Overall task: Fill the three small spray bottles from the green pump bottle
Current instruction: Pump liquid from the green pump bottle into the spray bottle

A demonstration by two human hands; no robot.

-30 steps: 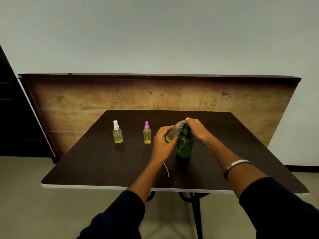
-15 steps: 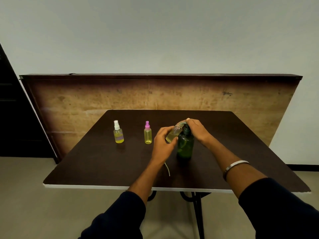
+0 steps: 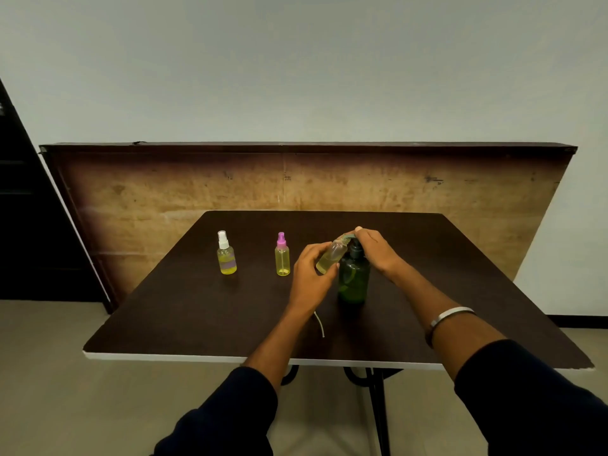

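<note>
Green pump bottle (image 3: 354, 281) stands upright on the table (image 3: 197, 311), directly under the right hand (image 3: 373, 250). That hand lies over the pump head, fingers curved down on it. Left hand (image 3: 311, 274) grips an uncapped small spray bottle (image 3: 332, 258), tilted, its mouth raised to the pump spout; pale yellow liquid shows in its lower part.

Beyond the left hand, on its outer side, stands a pink-capped spray bottle (image 3: 282, 255), upright and apart from the hand. Further out on the same side stands a white-capped spray bottle (image 3: 226, 253), also upright, with yellow liquid inside. Just behind the left wrist a thin white tube (image 3: 320, 325) lies on the table. A metal bangle (image 3: 450, 315) sits on the right forearm.

Table surface is dark brown with a white near edge. Open surface lies on the outer side of both hands and behind them. A worn wooden board (image 3: 296, 185) stands on edge past the far table edge, against a plain pale wall (image 3: 296, 67). Floor (image 3: 49, 373) is beige.
</note>
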